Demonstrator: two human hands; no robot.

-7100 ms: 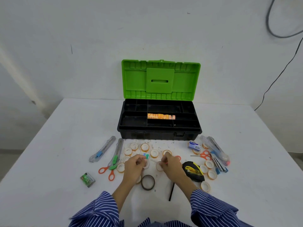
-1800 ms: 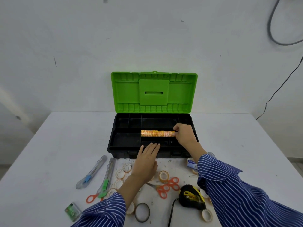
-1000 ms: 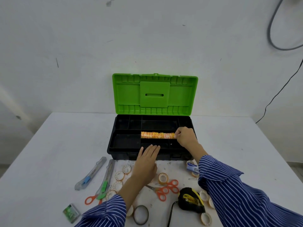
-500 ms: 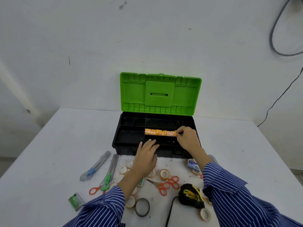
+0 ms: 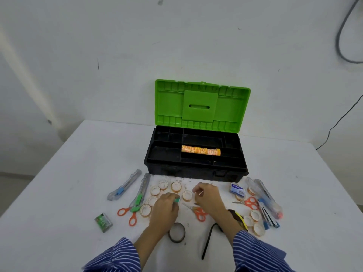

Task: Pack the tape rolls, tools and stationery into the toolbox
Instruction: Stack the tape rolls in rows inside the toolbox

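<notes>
1. Toolbox (image 5: 196, 169) sits open at the back of the bench (image 5: 68, 173), green lid (image 5: 202, 107) up; a row of orange-print tape rolls (image 5: 200, 150) fills the middle tray slot, other compartments look bare.
2. Loose small tape rolls (image 5: 176, 187) lie in a cluster just in front of the box, more at the right (image 5: 255, 214).
3. Left hand (image 5: 166, 207) has fingers curled on a small teal-edged item (image 5: 177, 200); cannot tell what it is.
4. Right hand (image 5: 206, 197) is pinched at the fingertips over the cluster; contents too small to tell.
5. Step: picking up more small rolls. Next move probably needs a firm pinch, then a carry to the tray slot.
6. Around: utility knives (image 5: 124, 185), orange scissors (image 5: 127, 213), tape measure (image 5: 236, 217), a dark tape ring (image 5: 177, 234).
</notes>
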